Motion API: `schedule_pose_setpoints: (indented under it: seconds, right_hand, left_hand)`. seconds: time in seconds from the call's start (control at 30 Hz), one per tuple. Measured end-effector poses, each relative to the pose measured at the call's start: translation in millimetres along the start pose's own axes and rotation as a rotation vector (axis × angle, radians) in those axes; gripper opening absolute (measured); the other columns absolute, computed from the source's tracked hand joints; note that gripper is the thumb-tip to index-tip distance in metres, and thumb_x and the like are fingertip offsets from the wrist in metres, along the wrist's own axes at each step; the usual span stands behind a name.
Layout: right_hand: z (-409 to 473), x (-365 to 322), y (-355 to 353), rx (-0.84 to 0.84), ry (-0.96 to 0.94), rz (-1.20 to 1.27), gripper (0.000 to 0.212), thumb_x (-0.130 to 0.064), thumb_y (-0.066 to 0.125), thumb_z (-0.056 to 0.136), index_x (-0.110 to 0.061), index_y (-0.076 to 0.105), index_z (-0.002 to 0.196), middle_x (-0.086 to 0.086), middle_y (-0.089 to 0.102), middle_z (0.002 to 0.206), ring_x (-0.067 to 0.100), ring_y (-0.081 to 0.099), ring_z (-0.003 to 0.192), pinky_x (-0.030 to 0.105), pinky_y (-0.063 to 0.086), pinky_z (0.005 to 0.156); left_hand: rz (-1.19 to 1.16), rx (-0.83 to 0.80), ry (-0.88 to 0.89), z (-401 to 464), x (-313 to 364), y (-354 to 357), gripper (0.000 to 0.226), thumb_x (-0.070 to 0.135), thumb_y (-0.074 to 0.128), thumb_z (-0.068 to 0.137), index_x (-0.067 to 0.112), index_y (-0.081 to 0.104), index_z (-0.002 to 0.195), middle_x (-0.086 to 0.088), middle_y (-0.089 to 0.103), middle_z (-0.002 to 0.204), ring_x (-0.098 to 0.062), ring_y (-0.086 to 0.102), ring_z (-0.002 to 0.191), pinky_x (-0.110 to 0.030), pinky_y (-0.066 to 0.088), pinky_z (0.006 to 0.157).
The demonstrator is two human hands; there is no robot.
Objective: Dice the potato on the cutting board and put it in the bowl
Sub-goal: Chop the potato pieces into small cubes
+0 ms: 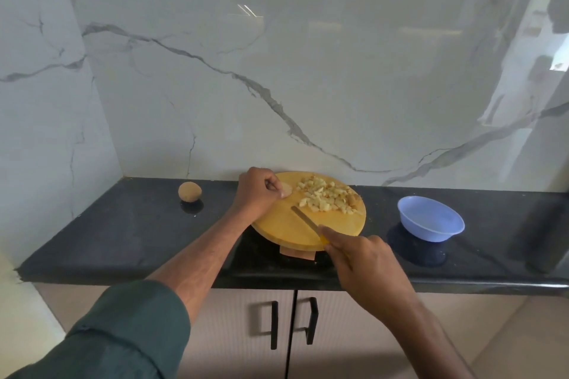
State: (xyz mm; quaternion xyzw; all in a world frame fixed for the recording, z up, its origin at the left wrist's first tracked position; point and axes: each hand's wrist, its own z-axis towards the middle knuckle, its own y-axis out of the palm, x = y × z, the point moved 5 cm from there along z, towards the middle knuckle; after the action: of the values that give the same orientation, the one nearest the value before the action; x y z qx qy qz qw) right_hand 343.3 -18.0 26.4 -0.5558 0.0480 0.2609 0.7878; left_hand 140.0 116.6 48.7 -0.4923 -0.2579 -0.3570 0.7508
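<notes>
A: Where's the potato right now?

B: Mostly diced already. I see a heap of diced potato (326, 195) on the far half of the round cutting board (277, 224), which sits against the bench's back edge. One last potato piece (287, 189) is at the board's far left rim, pinched in my left hand (257, 192).

A: So the left grip is closed on it?

B: Yes, fingers curled around that piece, I'd say to steady it for the next cut. My right hand (366, 268) is wrapped around the yellow handle of the knife (304, 220), blade lying flat on the bare near half of the board, tip pointing toward the piece.

A: Why is the heap pushed back?

B: My guess is it leaves clear board for cutting and keeps the blade away from finished cubes.

A: And the bowl?

B: The blue bowl (431, 218) stands empty to the board's right, near but not touching, handy for scraping the dice across. A whole potato (190, 191) waits near the back left corner of the bench (123, 234), apart from the board
</notes>
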Motion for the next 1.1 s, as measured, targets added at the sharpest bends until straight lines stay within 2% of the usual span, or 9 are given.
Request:
schedule_pose_setpoints:
  seconds: [0.13, 0.27, 0.37, 0.43, 0.5, 0.73, 0.9, 1.0, 1.1]
  right_hand:
    - [14, 15, -1, 0.034, 0.074, -0.074, 0.043, -0.04, 0.045, 0.106, -0.041, 0.047, 0.148, -0.005, 0.064, 0.073, 0.016, 0.061, 0.066, 0.04, 0.058, 0.068]
    - [18, 17, -8, 0.084, 0.099, -0.04, 0.04, -0.034, 0.05, 0.104, -0.036, 0.054, 0.144, -0.004, 0.063, 0.064, 0.016, 0.059, 0.057, 0.042, 0.057, 0.06]
    - [18, 12, -10, 0.126, 0.073, -0.015, 0.039, -0.03, 0.053, 0.104, -0.032, 0.057, 0.143, -0.008, 0.058, 0.059, 0.016, 0.057, 0.054, 0.041, 0.055, 0.057]
    - [21, 8, -6, 0.093, 0.065, -0.03, 0.039, -0.032, 0.052, 0.104, -0.034, 0.057, 0.143, -0.011, 0.056, 0.064, 0.016, 0.06, 0.059, 0.039, 0.057, 0.061]
    - [24, 7, -3, 0.059, 0.091, -0.056, 0.04, -0.035, 0.048, 0.105, -0.038, 0.053, 0.145, -0.007, 0.062, 0.073, 0.018, 0.063, 0.068, 0.04, 0.058, 0.069]
    - [29, -1, 0, 0.045, 0.137, -0.056, 0.041, -0.039, 0.043, 0.107, -0.039, 0.049, 0.147, -0.002, 0.069, 0.089, 0.018, 0.065, 0.079, 0.038, 0.059, 0.074]
    - [37, -8, 4, 0.037, 0.135, -0.07, 0.04, -0.039, 0.041, 0.106, -0.04, 0.05, 0.146, 0.0, 0.07, 0.095, 0.02, 0.065, 0.083, 0.038, 0.059, 0.075]
    - [37, -9, 4, 0.029, 0.165, -0.103, 0.04, -0.039, 0.039, 0.107, -0.04, 0.048, 0.146, 0.0, 0.069, 0.098, 0.021, 0.064, 0.086, 0.035, 0.057, 0.075]
    - [34, -5, -2, 0.05, 0.184, -0.102, 0.039, -0.038, 0.04, 0.107, -0.039, 0.05, 0.144, 0.0, 0.069, 0.098, 0.021, 0.064, 0.086, 0.036, 0.057, 0.075]
  left_hand:
    - [0.152, 0.008, 0.03, -4, -6, 1, 0.024, 0.023, 0.084, 0.08, 0.013, 0.069, 0.096, 0.006, 0.061, 0.088, -0.009, 0.057, 0.08, -0.023, 0.049, 0.073]
    - [0.253, -0.021, -0.002, -6, -13, 1, 0.042, 0.041, 0.077, 0.085, 0.014, 0.07, 0.117, -0.002, 0.066, 0.108, -0.017, 0.063, 0.097, -0.037, 0.055, 0.088]
    - [0.308, -0.016, -0.02, -5, -10, -1, 0.041, 0.049, 0.073, 0.086, 0.014, 0.074, 0.106, -0.003, 0.071, 0.102, -0.018, 0.066, 0.094, -0.039, 0.055, 0.087]
    - [0.362, -0.01, -0.028, -4, -6, 0, 0.037, 0.056, 0.07, 0.085, 0.019, 0.072, 0.087, 0.0, 0.07, 0.088, -0.019, 0.068, 0.088, -0.035, 0.054, 0.08]
    - [0.401, -0.004, -0.033, -2, -3, 3, 0.044, 0.061, 0.07, 0.083, 0.017, 0.073, 0.087, 0.003, 0.069, 0.088, -0.016, 0.067, 0.089, -0.033, 0.05, 0.081]
    - [0.354, -0.116, -0.159, 4, -1, 7, 0.028, 0.038, 0.068, 0.088, 0.024, 0.07, 0.113, 0.003, 0.064, 0.121, -0.024, 0.054, 0.121, -0.044, 0.034, 0.102]
    - [0.386, -0.312, -0.241, 9, 4, 12, 0.052, 0.03, 0.057, 0.092, 0.034, 0.051, 0.143, -0.001, 0.048, 0.144, -0.031, 0.037, 0.138, -0.056, 0.024, 0.114]
    - [0.376, -0.327, -0.238, 11, 6, 11, 0.046, 0.035, 0.064, 0.089, 0.035, 0.056, 0.135, 0.002, 0.05, 0.142, -0.027, 0.04, 0.135, -0.056, 0.023, 0.115]
    - [0.219, -0.339, -0.268, 11, -6, 8, 0.043, 0.033, 0.078, 0.08, 0.032, 0.058, 0.118, 0.004, 0.055, 0.128, -0.025, 0.048, 0.125, -0.056, 0.029, 0.115]
